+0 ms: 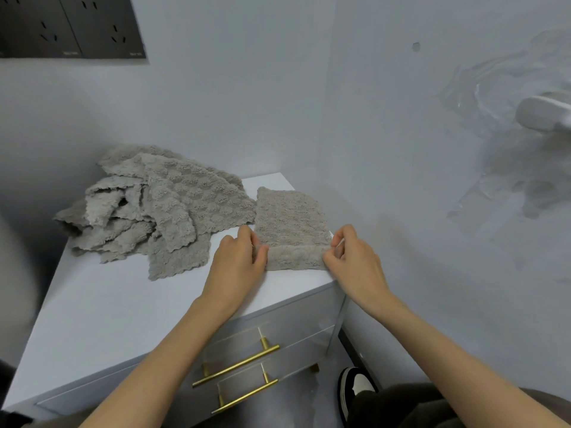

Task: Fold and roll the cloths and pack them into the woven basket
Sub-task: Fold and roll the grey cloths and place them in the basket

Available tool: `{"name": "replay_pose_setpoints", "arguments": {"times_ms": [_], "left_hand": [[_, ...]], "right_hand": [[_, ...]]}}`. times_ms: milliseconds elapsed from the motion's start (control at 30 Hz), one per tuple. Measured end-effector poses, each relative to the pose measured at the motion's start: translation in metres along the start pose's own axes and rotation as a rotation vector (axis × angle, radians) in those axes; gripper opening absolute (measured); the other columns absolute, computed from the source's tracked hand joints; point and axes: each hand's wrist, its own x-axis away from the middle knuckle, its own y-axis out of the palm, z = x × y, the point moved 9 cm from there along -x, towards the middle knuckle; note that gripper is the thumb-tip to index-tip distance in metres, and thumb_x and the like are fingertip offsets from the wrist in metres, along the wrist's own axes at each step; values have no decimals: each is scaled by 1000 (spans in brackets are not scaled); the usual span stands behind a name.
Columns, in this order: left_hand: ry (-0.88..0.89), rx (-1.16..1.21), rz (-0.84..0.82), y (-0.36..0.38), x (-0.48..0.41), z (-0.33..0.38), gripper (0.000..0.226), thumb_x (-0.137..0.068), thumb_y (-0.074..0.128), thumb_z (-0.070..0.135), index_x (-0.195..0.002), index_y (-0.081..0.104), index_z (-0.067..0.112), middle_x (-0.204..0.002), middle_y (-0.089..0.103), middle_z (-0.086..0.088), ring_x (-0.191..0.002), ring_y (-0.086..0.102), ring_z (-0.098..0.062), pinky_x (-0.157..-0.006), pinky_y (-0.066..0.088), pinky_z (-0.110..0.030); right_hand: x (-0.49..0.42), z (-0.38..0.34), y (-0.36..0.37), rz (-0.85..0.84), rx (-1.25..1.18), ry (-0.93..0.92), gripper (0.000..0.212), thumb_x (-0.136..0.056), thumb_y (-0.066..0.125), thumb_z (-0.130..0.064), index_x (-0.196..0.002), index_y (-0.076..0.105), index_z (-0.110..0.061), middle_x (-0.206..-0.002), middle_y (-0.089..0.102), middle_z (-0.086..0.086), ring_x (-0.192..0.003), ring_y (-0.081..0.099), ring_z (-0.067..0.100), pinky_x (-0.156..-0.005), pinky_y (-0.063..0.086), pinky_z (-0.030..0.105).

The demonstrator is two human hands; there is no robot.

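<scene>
A folded grey-beige textured cloth [292, 222] lies as a strip on the white cabinet top [123, 304], near its right corner. Its near end is turned over into a low roll [295, 257]. My left hand [238, 264] pinches the roll's left end. My right hand [352, 257] pinches its right end, at the cabinet's edge. A heap of several more grey cloths [154, 211] lies crumpled at the back left of the top. No woven basket is in view.
The cabinet has two drawers with gold bar handles [238, 366] on its front. Walls close in behind and to the right. A dark socket panel [71, 26] sits high on the left wall. A shoe [355, 387] stands on the floor at the cabinet's right.
</scene>
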Motion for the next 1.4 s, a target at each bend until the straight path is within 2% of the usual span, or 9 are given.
{"name": "replay_pose_setpoints", "arguments": {"times_ms": [133, 233, 400, 567, 733, 933, 1100, 1267, 1400], "left_hand": [[50, -280, 43, -6, 2, 7, 17, -95, 48, 29, -89, 48, 14, -76, 57, -4, -77, 51, -24, -63, 44, -39], [176, -189, 61, -12, 1, 18, 5, -90, 54, 8, -89, 49, 10, -89, 51, -3, -84, 46, -23, -68, 40, -35], [441, -238, -61, 1, 10, 35, 30, -82, 56, -5, -104, 58, 15, -102, 53, 1, -92, 44, -20, -76, 40, -33], [535, -389, -68, 2, 13, 39, 23, -82, 60, 0, -100, 68, 13, -98, 64, -3, -91, 54, -27, -74, 45, -40], [479, -386, -65, 2, 13, 35, 28, -86, 56, 14, -111, 70, 14, -106, 65, 0, -104, 52, -24, -81, 40, -34], [518, -487, -31, 3, 14, 41, 19, -90, 56, 22, -96, 69, 11, -95, 58, -3, -92, 53, -25, -73, 37, -34], [469, -465, -95, 5, 7, 34, 22, -89, 50, 17, -103, 67, 14, -96, 61, -2, -91, 56, -25, -73, 34, -31], [252, -187, -119, -5, -1, 17, 19, -88, 54, 22, -102, 66, 19, -91, 59, 5, -90, 52, -16, -70, 40, -31], [96, -70, -203, -1, -5, 5, 14, -89, 52, 26, -80, 60, 20, -72, 57, 4, -73, 52, -15, -57, 36, -28]], "right_hand": [[-5, -5, -1, 24, 159, 11, 8, -81, 52, -22, -87, 47, -20, -70, 55, -3, -79, 50, 25, -72, 44, 38], [-11, -4, -9, 77, 216, 64, 10, -73, 61, -24, -80, 54, -24, -82, 55, -4, -87, 46, 22, -76, 44, 37], [-5, -41, 1, 117, 129, -304, 30, -72, 57, 7, -86, 63, -18, -91, 59, -3, -93, 48, 21, -68, 40, 33], [5, -56, 11, 73, 284, -495, 26, -83, 62, 2, -91, 75, -19, -91, 70, -4, -91, 61, 24, -62, 44, 29], [16, -59, 14, -42, 423, -586, 29, -82, 63, -9, -108, 74, -18, -102, 72, -4, -96, 62, 22, -70, 53, 30], [24, -56, 16, -127, 556, -659, 38, -92, 60, -13, -129, 61, -17, -129, 62, -3, -108, 62, 21, -83, 55, 33], [18, -41, 23, -213, 557, -586, 50, -101, 39, -15, -148, 31, -29, -152, 34, -15, -138, 32, 7, -108, 34, 22], [8, -30, 24, -242, 505, -504, 49, -97, 41, -8, -144, 39, -23, -143, 47, -3, -131, 41, 15, -100, 41, 30], [-4, -25, 8, -244, 139, -335, 29, -99, 42, -10, -123, 58, -15, -104, 63, 3, -95, 54, 17, -76, 35, 17]]}}
